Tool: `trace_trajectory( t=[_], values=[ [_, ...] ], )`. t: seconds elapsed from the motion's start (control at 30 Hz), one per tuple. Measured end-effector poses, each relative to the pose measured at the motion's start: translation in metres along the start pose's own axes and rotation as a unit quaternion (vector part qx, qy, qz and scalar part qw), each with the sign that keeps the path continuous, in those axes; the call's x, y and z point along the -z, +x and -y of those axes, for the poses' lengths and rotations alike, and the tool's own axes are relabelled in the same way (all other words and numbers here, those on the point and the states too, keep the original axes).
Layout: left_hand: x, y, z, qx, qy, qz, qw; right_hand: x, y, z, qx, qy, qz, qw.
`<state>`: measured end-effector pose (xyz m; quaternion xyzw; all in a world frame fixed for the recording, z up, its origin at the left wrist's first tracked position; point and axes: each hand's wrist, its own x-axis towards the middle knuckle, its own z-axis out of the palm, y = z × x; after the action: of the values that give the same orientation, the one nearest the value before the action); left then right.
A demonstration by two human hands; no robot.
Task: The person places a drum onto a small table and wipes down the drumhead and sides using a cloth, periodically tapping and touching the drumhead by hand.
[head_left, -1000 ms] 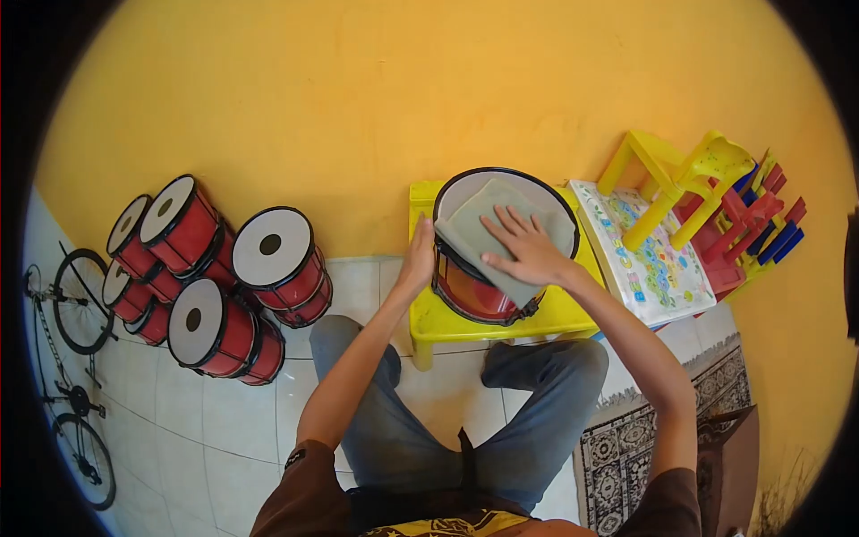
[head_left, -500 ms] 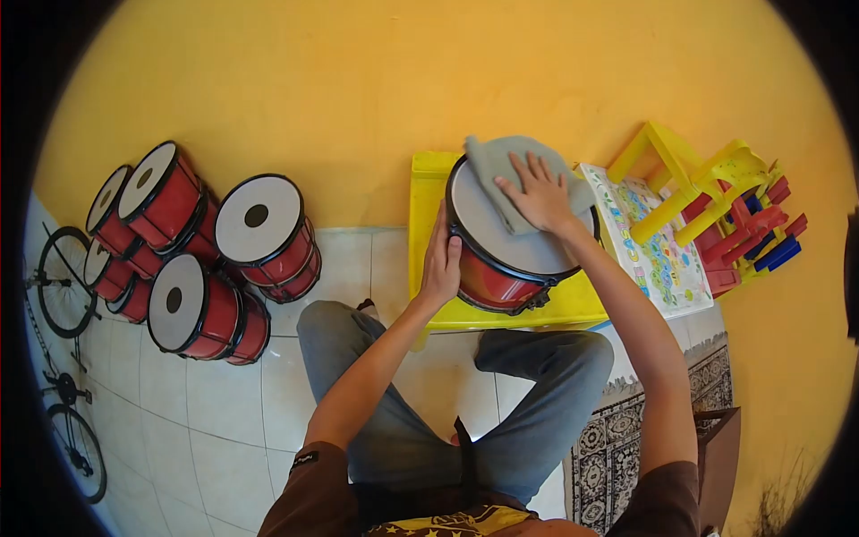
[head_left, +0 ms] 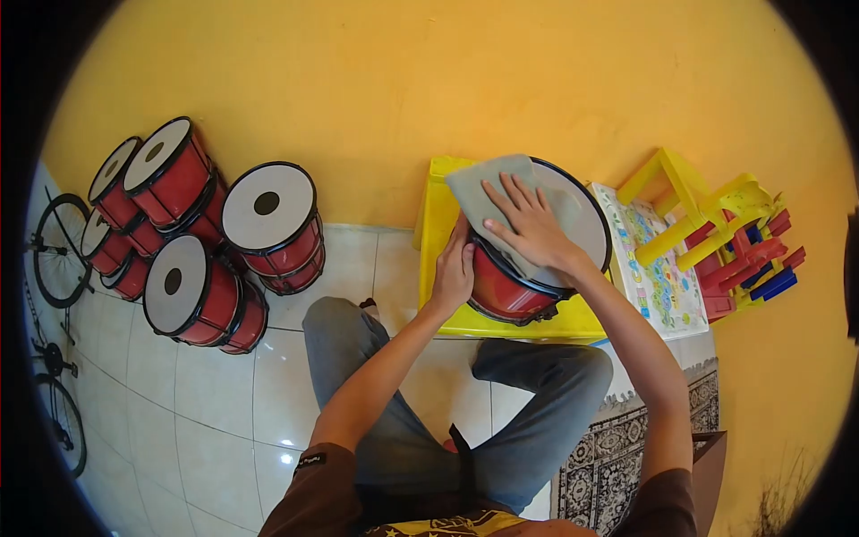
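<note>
A red drum (head_left: 506,288) with a black rim and a pale grey head stands on a small yellow plastic table (head_left: 437,208). My left hand (head_left: 455,276) braces the drum at its left side, thumb near the rim and fingers along the edge. On the drumhead (head_left: 586,224) lies a grey-green cloth (head_left: 474,183), which hangs over the left part of the rim. My right hand (head_left: 534,234) presses flat on this cloth with fingers spread. The cloth and hand hide the left part of the drumhead.
Several red drums (head_left: 273,219) stand on the tiled floor at left, some stacked, with a bicycle (head_left: 63,255) beyond. Right of the table are a patterned white tabletop (head_left: 662,277), stacked yellow plastic furniture (head_left: 667,179) and a patterned rug (head_left: 608,456). An orange wall rises behind.
My right hand has slid the cloth leftward and towards me across the drumhead, uncovering its right part. My left hand stays at the drum's side. The camera view has shifted slightly.
</note>
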<state>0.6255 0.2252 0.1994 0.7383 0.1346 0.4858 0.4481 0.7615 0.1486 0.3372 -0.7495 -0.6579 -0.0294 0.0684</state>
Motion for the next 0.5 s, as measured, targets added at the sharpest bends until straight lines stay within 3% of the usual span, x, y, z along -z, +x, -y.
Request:
trace_trajectory(
  t=[0.27, 0.5],
  values=[
    [0.004, 0.001, -0.006, -0.004, 0.026, 0.011, 1.0, -0.011, 0.076, -0.044, -0.045, -0.03, -0.06, 0.997],
    [-0.003, -0.003, -0.008, 0.013, 0.028, -0.005, 1.0, 0.0, 0.072, -0.078, -0.215, -0.019, -0.033, 0.976]
  ],
)
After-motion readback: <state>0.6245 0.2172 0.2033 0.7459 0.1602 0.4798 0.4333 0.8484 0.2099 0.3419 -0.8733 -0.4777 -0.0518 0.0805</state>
